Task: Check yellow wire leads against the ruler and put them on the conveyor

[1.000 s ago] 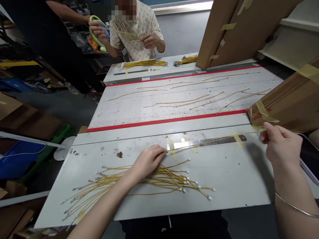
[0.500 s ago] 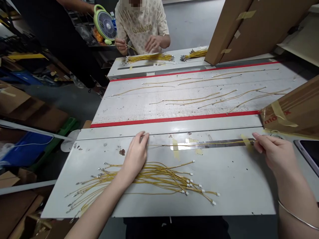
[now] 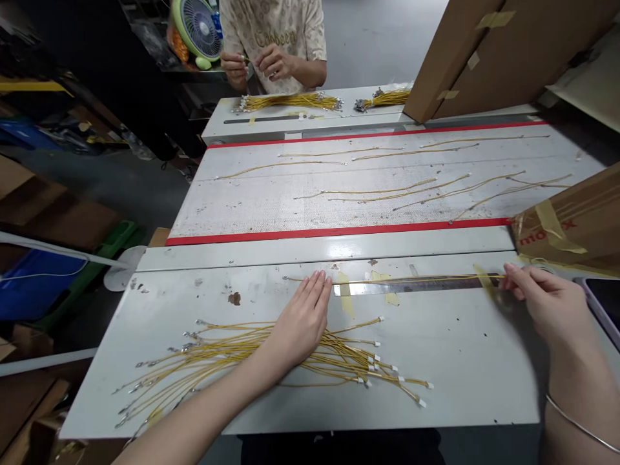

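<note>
A thin yellow wire (image 3: 416,279) runs along a metal ruler (image 3: 426,285) taped to the white table. Its right end is pinched between the thumb and fingers of my right hand (image 3: 549,294). My left hand (image 3: 304,316) lies with straight fingers over the wire, just left of the ruler, and the wire's left tip (image 3: 285,278) sticks out past the fingertips. Below my left hand and forearm spreads a loose bundle of yellow wires (image 3: 232,352), with white connectors (image 3: 375,361) at the right and metal-looking ends at the left.
Beyond the table runs a belt (image 3: 242,206) with red edges and scattered yellow wires. Across it a co-worker (image 3: 276,58) handles a small piece near wire bundles (image 3: 290,101). Cardboard boxes (image 3: 571,219) stand at the right, and a phone (image 3: 603,310) lies by my right hand.
My left hand has slid right along the wire, its fingers now flat and the wire's left tip uncovered. My right hand keeps its pinch. The co-worker's hands have come together.
</note>
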{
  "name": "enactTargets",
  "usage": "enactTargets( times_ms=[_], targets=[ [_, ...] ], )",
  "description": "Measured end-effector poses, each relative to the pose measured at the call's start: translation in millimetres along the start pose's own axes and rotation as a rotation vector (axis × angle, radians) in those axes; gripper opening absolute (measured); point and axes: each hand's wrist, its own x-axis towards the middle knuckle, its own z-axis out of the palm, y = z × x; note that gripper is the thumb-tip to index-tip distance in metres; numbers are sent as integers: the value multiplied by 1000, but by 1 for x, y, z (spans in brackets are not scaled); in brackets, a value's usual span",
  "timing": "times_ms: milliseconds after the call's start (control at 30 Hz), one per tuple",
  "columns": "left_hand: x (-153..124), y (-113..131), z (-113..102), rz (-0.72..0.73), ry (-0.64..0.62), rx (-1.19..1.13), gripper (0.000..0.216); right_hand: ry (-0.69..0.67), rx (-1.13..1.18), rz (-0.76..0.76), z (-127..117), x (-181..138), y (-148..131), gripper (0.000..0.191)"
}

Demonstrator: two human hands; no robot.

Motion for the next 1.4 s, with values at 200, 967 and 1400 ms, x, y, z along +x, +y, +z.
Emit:
enactTargets(
  times_ms=[200, 967, 1400],
  targets=[
    [-7, 5, 0, 28, 15, 23, 65, 156, -145, 130, 3, 2, 2, 46],
    [-6, 12, 15, -39, 116, 105, 59, 205, -555, -168, 23, -2, 14, 32],
    [-3, 16, 14, -104, 69, 93, 63, 228, -605, -300, 30, -11, 1, 43]
  ],
)
